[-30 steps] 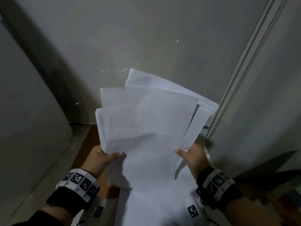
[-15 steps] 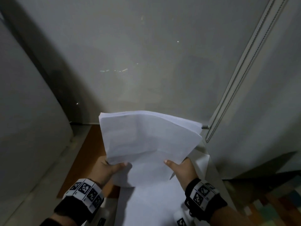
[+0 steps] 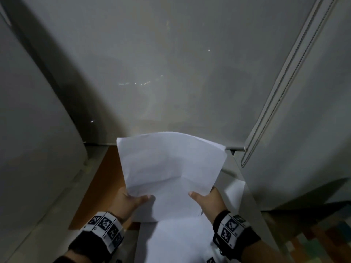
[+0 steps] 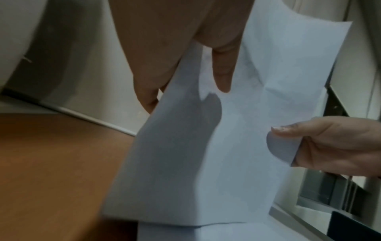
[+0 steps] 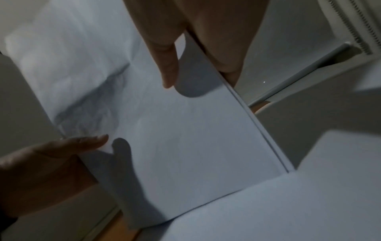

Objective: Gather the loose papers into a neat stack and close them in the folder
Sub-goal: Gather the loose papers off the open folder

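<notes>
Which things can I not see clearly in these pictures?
- Fingers of left hand and right hand: head view, hidden behind the white paper stack.
- White flat sheet below, folder or paper: cut off by the bottom edge.
- Stack's sheet count: right wrist view, blurred.

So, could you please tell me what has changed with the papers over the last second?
The papers were fanned out and skewed a second ago; they have since come down and drawn together into one nearly squared stack whose lower edge meets the white surface below. The left hand and right hand have kept their grip on the stack's two sides, thumbs on its front, and have come closer together.
</notes>
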The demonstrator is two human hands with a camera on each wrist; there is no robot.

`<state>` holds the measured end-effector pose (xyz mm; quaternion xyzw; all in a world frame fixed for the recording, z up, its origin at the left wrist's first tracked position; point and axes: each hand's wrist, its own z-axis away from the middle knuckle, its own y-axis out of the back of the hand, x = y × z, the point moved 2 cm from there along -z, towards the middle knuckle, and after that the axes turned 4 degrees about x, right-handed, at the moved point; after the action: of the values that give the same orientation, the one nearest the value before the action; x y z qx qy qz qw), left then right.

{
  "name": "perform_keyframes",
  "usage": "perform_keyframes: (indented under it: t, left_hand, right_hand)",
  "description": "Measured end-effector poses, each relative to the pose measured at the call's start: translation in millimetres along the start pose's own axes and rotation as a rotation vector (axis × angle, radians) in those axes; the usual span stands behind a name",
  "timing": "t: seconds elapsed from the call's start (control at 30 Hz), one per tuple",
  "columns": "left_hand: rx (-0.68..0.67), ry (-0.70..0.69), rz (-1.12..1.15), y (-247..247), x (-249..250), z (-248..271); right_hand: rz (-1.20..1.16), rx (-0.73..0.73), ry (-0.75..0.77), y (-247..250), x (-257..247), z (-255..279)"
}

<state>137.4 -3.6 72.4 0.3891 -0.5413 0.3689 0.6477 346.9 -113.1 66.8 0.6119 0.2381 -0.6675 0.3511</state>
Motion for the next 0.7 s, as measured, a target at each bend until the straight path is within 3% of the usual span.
perform_keyframes:
  t: [0.2,0.37,0.47,0.57,0.7]
  left_hand:
    - [0.094,0.069,-0.095,-11.0,-17.5,4.2]
    - [0.188,0.032,-0.125,-14.5,-13.0,-4.7]
    - [0.153,-0.013,-0.114,-21.9,-7.2,-5.5]
    - [0.069,0.052,-0.125,-29.8,-20.2,-6.3]
    - [-0.016,0.069,-0.523,-44.4,-56.1,-14.2]
  right_hand:
    - [0.037,0.048,-0.15,-5.2,31.3,1.1]
    - [-0.017,0.127,-0.085,-3.6,17.6,0.3]
    - [-0.025,0.232,-0.033,12.8,8.6,-2.5]
    - [0.056,0.364,0.012,43.9,13.3,-8.3]
    - [0.083,0.485,-0.024,91.0,30.5,-10.1]
